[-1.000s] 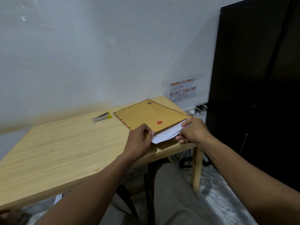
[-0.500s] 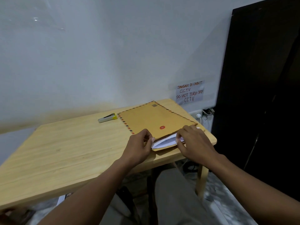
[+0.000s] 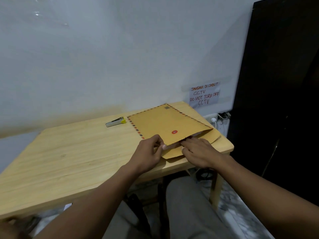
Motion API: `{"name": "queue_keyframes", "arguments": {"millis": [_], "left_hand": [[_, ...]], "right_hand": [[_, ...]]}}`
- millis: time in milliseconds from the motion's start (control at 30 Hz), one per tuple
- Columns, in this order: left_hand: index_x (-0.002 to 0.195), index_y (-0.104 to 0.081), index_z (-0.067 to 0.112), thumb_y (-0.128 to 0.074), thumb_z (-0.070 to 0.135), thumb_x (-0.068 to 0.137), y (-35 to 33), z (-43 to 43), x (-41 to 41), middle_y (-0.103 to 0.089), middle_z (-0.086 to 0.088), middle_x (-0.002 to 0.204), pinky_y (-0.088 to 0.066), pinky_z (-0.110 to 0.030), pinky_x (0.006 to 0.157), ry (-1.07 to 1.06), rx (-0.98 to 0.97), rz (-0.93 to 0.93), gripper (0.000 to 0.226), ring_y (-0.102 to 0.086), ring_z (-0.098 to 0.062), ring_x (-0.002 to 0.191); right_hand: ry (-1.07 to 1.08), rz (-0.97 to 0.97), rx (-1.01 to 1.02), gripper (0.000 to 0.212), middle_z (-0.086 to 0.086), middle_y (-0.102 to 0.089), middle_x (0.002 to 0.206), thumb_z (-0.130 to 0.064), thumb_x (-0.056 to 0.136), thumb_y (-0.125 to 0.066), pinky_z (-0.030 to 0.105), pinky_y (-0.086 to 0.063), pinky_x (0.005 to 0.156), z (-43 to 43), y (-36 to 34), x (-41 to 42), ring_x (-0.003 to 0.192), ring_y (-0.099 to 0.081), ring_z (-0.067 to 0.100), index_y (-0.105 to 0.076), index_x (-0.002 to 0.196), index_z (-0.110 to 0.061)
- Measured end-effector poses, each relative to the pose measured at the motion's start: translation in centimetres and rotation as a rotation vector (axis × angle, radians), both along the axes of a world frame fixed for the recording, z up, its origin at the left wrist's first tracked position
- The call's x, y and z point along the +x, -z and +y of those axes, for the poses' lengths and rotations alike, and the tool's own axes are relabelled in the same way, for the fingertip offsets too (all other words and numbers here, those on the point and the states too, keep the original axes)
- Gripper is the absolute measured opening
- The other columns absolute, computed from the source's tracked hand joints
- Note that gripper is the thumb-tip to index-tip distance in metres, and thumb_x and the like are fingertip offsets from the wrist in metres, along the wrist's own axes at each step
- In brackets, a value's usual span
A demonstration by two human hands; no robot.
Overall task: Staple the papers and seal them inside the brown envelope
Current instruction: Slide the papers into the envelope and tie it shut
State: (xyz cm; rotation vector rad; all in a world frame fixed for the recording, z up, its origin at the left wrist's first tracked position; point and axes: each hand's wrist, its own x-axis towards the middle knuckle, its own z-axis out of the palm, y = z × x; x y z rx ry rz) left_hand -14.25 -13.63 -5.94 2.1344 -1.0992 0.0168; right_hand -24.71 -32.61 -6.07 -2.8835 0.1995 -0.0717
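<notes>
Both hands are set at brown envelope (image 3: 165,123) mouth: lip pinched by left hand (image 3: 148,152); papers (image 3: 196,134) (nearly hidden) pressed toward 11 o'clock, lengthwise, by flat-fingered right hand (image 3: 200,152).

left hand (image 3: 148,153) pinching brown envelope (image 3: 165,123), right hand (image 3: 200,152) at opening

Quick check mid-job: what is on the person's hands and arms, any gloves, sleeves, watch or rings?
Nothing worn shows. The left hand and right hand are bare, with no gloves and no ring visible. The left forearm and right forearm are uncovered as far up as the frame reaches: no sleeve, watch or wristband in view.
</notes>
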Motion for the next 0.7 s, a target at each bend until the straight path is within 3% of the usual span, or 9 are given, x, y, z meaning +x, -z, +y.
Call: {"name": "queue_keyframes", "arguments": {"millis": [67, 167, 200, 300, 367, 433, 600, 700], "left_hand": [[0.102, -0.061, 0.021, -0.060, 0.028, 0.098, -0.1, 0.1, 0.1, -0.069, 0.002, 0.105, -0.056, -0.035, 0.089, 0.008, 0.050, -0.036, 0.008, -0.062, -0.014, 0.100], [0.103, -0.060, 0.022, -0.059, 0.028, 0.098, -0.1, 0.6, 0.6, -0.068, 0.002, 0.103, -0.056, -0.040, 0.088, 0.010, 0.107, -0.074, 0.008, -0.062, -0.015, 0.097], [0.102, -0.060, 0.021, -0.059, 0.029, 0.098, -0.1, 0.8, 0.8, -0.068, 0.002, 0.101, -0.056, -0.042, 0.087, 0.005, 0.120, -0.084, 0.009, -0.062, -0.015, 0.095], [0.099, -0.061, 0.023, -0.059, 0.049, 0.091, -0.2, 1.8, 1.5, -0.066, 0.007, 0.097, -0.055, -0.041, 0.081, 0.006, 0.151, -0.091, 0.027, -0.060, -0.012, 0.090], [0.101, -0.060, 0.028, -0.056, 0.074, 0.078, -0.6, 2.3, 1.6, -0.064, 0.010, 0.101, -0.054, -0.034, 0.078, 0.041, 0.243, -0.090, 0.051, -0.058, -0.008, 0.091], [0.103, -0.063, 0.031, -0.058, 0.083, 0.070, -1.0, 2.6, 1.6, -0.062, 0.011, 0.107, -0.053, -0.030, 0.080, 0.073, 0.346, -0.093, 0.062, -0.057, -0.008, 0.095], [0.094, -0.077, 0.019, -0.062, 0.050, 0.092, -1.8, 3.0, 2.6, -0.072, 0.001, 0.104, -0.054, -0.037, 0.086, 0.017, 0.279, -0.016, 0.035, -0.062, -0.014, 0.095], [0.094, -0.077, 0.016, -0.064, 0.039, 0.095, -1.7, 3.1, 3.1, -0.075, 0.002, 0.101, -0.055, -0.033, 0.085, -0.018, 0.258, -0.031, 0.027, -0.065, -0.012, 0.091]], "right_hand": [[-0.006, -0.009, 0.022, 0.034, -0.001, -0.061, 0.115, -0.034, 0.100, -0.029, 0.042, -0.036, 0.101, -0.1, -0.1, -0.1, 0.109, -0.049, 0.016, -0.059, 0.106, -0.018], [-0.006, -0.180, 0.057, 0.037, -0.008, -0.068, 0.094, -0.043, 0.096, -0.041, 0.032, -0.046, 0.074, -0.8, -0.2, -1.4, 0.087, -0.058, 0.011, -0.071, 0.102, -0.022], [-0.014, -0.242, 0.014, 0.039, -0.012, -0.068, 0.093, -0.052, 0.092, -0.044, 0.030, -0.046, 0.071, -1.3, -0.2, -1.8, 0.087, -0.058, 0.008, -0.072, 0.102, -0.026], [-0.079, -0.234, -0.155, 0.049, -0.018, -0.058, 0.113, -0.071, 0.083, -0.049, 0.033, -0.040, 0.090, -2.2, -0.1, -2.5, 0.111, -0.046, 0.008, -0.066, 0.114, -0.037], [-0.110, -0.217, -0.179, 0.042, -0.017, -0.055, 0.119, -0.067, 0.085, -0.053, 0.034, -0.035, 0.094, -2.3, 0.1, -2.5, 0.118, -0.042, 0.011, -0.066, 0.113, -0.039], [-0.129, -0.273, -0.140, 0.029, -0.016, -0.058, 0.117, -0.058, 0.089, -0.057, 0.034, -0.035, 0.093, -2.1, 0.2, -2.3, 0.118, -0.044, 0.013, -0.071, 0.105, -0.037], [-0.153, -0.260, -0.071, 0.036, -0.017, -0.062, 0.112, -0.065, 0.085, -0.056, 0.036, -0.039, 0.092, -1.3, -1.3, -0.6, 0.108, -0.049, 0.008, -0.066, 0.108, -0.038], [-0.106, -0.202, 0.022, 0.029, -0.012, -0.069, 0.106, -0.053, 0.089, -0.061, 0.037, -0.048, 0.085, -0.7, -1.8, 0.8, 0.101, -0.060, 0.013, -0.066, 0.111, -0.035]]}}
